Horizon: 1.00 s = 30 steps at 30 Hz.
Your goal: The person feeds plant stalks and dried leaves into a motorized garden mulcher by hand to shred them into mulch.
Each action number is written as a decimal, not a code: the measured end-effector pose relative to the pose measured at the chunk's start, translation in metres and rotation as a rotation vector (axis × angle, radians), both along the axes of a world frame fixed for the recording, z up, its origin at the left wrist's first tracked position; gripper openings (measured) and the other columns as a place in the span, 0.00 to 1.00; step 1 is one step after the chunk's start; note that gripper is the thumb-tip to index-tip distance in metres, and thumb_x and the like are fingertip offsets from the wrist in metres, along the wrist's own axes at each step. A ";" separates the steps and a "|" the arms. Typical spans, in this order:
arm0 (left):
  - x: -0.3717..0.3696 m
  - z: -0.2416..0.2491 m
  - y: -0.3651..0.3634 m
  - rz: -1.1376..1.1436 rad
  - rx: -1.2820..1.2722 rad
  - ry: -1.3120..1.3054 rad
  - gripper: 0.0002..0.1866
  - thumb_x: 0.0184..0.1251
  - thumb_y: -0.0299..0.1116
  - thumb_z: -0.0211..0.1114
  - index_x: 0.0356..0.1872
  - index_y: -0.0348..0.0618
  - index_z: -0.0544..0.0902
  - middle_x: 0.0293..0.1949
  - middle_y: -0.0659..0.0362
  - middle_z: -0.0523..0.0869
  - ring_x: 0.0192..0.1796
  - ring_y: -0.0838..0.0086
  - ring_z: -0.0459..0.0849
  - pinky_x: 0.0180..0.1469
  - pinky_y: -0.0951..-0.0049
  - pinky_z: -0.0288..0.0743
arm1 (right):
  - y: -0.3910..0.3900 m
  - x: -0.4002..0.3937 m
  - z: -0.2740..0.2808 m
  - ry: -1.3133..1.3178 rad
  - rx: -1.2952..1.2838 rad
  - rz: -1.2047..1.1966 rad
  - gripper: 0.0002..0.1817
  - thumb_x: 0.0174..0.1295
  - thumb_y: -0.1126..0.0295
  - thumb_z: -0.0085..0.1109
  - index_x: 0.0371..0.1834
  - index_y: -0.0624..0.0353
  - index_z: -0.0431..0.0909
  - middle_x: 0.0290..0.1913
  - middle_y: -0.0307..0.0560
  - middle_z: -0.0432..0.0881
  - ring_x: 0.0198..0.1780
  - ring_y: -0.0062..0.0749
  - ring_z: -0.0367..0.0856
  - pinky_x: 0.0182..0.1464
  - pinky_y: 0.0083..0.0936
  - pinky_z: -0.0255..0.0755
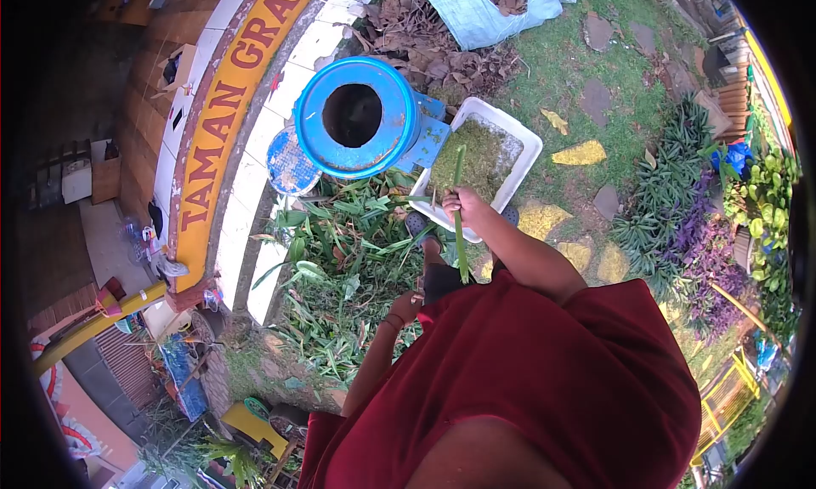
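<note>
My right hand (460,207) is closed around a long green leaf stalk (461,249), which points up over the near edge of a white tray (531,153). Chopped green bits (473,159) lie in that tray. Lower down, my left hand (407,306) hangs by my left leg, above the cut leaves; its fingers are partly hidden, and I cannot make out what it holds, if anything. A blue machine with a round dark opening (399,119) stands beyond the hands, touching or close beside the tray.
Cut green leaves (340,268) are heaped left of my feet. A blue round lid (293,162) lies beside the machine. Dry brown leaves (408,30) and a pale blue sack (489,21) are at the top. Plants (654,217) line the right side.
</note>
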<state>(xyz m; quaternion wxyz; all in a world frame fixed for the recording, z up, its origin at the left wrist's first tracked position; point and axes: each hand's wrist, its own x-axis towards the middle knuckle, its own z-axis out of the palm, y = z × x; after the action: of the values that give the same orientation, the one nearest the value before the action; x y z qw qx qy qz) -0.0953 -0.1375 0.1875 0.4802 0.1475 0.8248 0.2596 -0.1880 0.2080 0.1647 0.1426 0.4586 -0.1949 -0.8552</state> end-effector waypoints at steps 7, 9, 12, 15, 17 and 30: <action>0.026 -0.017 -0.038 0.009 -0.115 -0.041 0.15 0.67 0.43 0.57 0.44 0.47 0.84 0.42 0.50 0.88 0.48 0.54 0.86 0.51 0.58 0.78 | 0.099 0.021 0.018 -0.081 0.922 0.509 0.22 0.76 0.47 0.38 0.33 0.53 0.69 0.17 0.29 0.56 0.14 0.16 0.54 0.14 0.17 0.51; 0.036 -0.038 -0.049 -0.091 -0.179 -0.014 0.14 0.67 0.43 0.56 0.42 0.47 0.84 0.42 0.50 0.88 0.47 0.53 0.86 0.50 0.58 0.78 | 0.122 0.007 0.030 -0.150 1.297 0.614 0.24 0.75 0.45 0.39 0.36 0.55 0.71 0.17 0.31 0.58 0.13 0.18 0.56 0.13 0.21 0.51; 0.042 -0.035 -0.045 -0.099 -0.151 -0.021 0.14 0.67 0.43 0.56 0.42 0.48 0.85 0.42 0.49 0.88 0.48 0.53 0.85 0.50 0.57 0.78 | 0.144 -0.009 0.035 -0.136 1.609 1.010 0.25 0.74 0.46 0.41 0.36 0.58 0.72 0.17 0.32 0.60 0.13 0.20 0.58 0.12 0.23 0.51; 0.054 -0.030 -0.046 -0.120 -0.180 0.012 0.15 0.68 0.43 0.56 0.43 0.47 0.85 0.42 0.49 0.87 0.48 0.52 0.85 0.49 0.56 0.78 | 0.163 0.008 0.040 0.393 1.297 1.665 0.26 0.74 0.47 0.41 0.28 0.57 0.71 0.16 0.37 0.65 0.12 0.26 0.63 0.14 0.30 0.58; 0.061 -0.037 -0.046 -0.118 -0.043 0.082 0.15 0.68 0.42 0.56 0.45 0.46 0.83 0.43 0.48 0.87 0.48 0.51 0.85 0.50 0.56 0.78 | 0.164 0.021 0.028 0.406 1.270 1.623 0.27 0.73 0.46 0.42 0.27 0.58 0.71 0.16 0.42 0.68 0.12 0.30 0.64 0.15 0.34 0.59; 0.056 -0.048 -0.032 0.081 -0.113 -0.058 0.18 0.66 0.43 0.62 0.51 0.42 0.82 0.47 0.47 0.87 0.51 0.55 0.86 0.54 0.62 0.78 | 0.106 0.064 0.061 0.358 1.894 1.660 0.30 0.74 0.48 0.37 0.45 0.69 0.77 0.47 0.73 0.80 0.55 0.66 0.76 0.58 0.50 0.68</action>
<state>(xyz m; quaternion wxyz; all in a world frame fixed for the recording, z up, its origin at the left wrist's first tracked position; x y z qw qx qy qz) -0.0395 -0.1691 0.1394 0.5007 0.0790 0.8291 0.2359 -0.1238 0.3139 0.2252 0.2752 0.2430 0.8564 -0.3631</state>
